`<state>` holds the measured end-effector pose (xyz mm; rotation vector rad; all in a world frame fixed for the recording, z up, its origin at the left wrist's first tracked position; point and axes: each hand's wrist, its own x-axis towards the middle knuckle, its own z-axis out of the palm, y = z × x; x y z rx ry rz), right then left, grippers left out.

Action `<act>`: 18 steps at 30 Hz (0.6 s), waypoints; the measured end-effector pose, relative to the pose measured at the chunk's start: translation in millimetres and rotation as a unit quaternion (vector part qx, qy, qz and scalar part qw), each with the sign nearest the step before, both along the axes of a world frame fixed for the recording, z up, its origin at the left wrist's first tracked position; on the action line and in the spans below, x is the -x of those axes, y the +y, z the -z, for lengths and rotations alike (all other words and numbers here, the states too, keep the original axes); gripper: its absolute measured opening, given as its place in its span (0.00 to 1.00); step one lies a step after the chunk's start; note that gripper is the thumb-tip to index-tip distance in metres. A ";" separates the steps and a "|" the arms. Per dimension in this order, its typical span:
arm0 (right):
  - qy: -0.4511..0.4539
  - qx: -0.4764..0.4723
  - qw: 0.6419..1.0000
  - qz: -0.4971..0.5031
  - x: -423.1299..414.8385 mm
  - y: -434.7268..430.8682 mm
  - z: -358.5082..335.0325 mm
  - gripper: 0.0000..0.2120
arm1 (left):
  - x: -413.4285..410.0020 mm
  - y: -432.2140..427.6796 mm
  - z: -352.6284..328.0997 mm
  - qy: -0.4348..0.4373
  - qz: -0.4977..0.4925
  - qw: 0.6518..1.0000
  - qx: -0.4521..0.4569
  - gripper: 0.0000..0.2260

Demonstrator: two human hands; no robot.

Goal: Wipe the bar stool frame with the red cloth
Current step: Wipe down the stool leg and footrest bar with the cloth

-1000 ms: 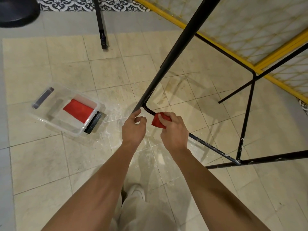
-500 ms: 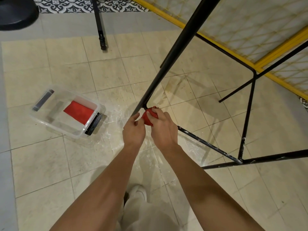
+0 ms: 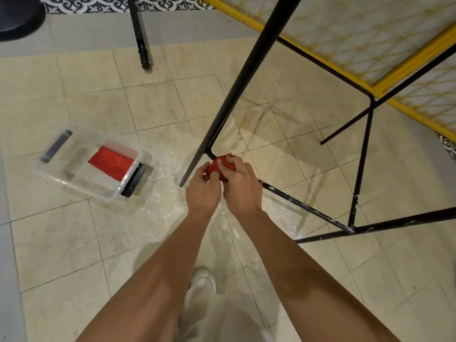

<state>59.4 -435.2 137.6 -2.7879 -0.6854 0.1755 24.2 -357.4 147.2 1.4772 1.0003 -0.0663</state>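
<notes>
Trouser legs, pale, filled the nearest ground, with one white shoe [image 3: 202, 280] on the beige floor tiles just short of the bar stool frame [image 3: 248, 70]. Two bare forearms reached forward from there and met at the frame's low rail [image 3: 296, 201].

Left hand [image 3: 203, 191]: fingers curled, thumb and fingertips pinching the near edge of the red cloth [image 3: 217, 166]. Right hand [image 3: 240, 186]: fingers clenched over the top of the same cloth, pressing it onto the rail. The cloth sat bunched between both hands, right at the curved corner where the rail bent up to meet the frame's thick slanted leg. How far it wrapped under the rail could not be told.

The rail itself, beyond the right hand, carried white specks and scuffs along its black paint, as did the thin upright at its far joint.

Left of the frame, well apart, a clear plastic box [image 3: 74, 186] lay on the floor with a second red cloth [image 3: 111, 164] folded inside. White dust marked the tiles between box and frame.

Farther off, left of the frame's leg, a separate black post [image 3: 139, 33] stood on the floor. Behind the frame ran a yellow-edged mesh panel [image 3: 419, 54]. A dark round base [image 3: 17, 16] sat farthest to the left.
</notes>
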 end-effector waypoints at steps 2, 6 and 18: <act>0.004 -0.001 1.000 0.004 2.6 -4.9 3.0 0.24 | 0.2 0.4 0.1 0.002 0.001 1.000 0.004 0.17; 0.005 0.004 0.999 0.032 5.4 -22.1 4.7 0.23 | 0.9 -0.3 -0.7 0.005 0.023 1.000 0.009 0.17; 0.047 -0.016 0.995 0.082 2.8 -8.3 -4.9 0.21 | 2.9 -3.6 -4.4 0.003 0.051 0.998 -0.031 0.17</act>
